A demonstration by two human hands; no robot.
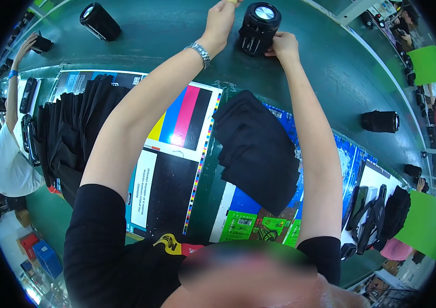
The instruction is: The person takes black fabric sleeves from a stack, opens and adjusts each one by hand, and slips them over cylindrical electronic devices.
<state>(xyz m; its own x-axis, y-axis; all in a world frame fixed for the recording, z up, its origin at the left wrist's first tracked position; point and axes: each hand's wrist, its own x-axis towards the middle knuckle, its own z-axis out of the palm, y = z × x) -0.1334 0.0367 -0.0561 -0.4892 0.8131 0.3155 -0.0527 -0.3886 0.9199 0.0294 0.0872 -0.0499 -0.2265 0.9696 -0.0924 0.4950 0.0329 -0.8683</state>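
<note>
A black cylindrical speaker [257,37] with a shiny silver disc on its end stands at the far middle of the green work surface. My right hand [284,46] is closed against its lower right side, with the fingertips partly hidden behind it. Left of the speaker is my left hand [221,23], wearing a metal-band watch [198,54]. Its fingers are drawn together at the upper picture edge, where a small yellowish bit shows, too cut off to name. Between my forearms lies a fanned stack of black cloth pieces [259,149].
Other black speakers lie at the far left [100,22] and right [380,121]. A second pile of black cloth [69,128] sits left of my left arm. Printed sheets [177,169] cover the near surface. At left, a co-worker's hand [25,47] reaches toward another speaker [41,44].
</note>
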